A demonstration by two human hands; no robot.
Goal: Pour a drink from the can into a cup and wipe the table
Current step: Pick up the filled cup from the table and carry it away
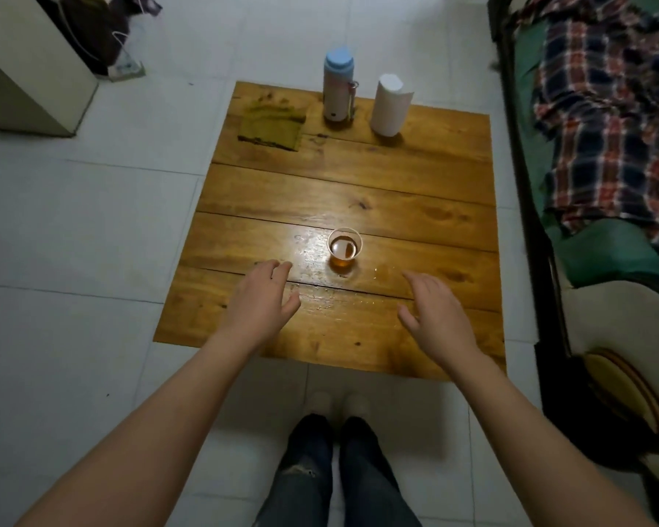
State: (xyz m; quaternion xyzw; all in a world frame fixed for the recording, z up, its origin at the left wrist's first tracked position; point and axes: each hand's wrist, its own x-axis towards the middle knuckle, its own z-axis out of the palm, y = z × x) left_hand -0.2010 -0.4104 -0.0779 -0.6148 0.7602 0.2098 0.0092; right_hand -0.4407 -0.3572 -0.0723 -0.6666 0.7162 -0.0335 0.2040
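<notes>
A clear plastic cup (344,248) holding amber drink stands on the low wooden table (358,184), a little in front of its middle. The wood around the cup shines wet, with small drops to its right. My left hand (265,300) hovers over the table's front left, fingers relaxed and empty, just left of the cup. My right hand (436,315) hovers at the front right, fingers spread and empty. A folded olive-green cloth (273,125) lies at the table's far left corner. No can is in view.
A flask with a blue lid (338,89) and a white paper roll (390,106) stand at the table's far edge. A bed with a plaid blanket (605,108) runs along the right. A cabinet (23,70) stands far left. My feet (339,405) are at the table's near edge.
</notes>
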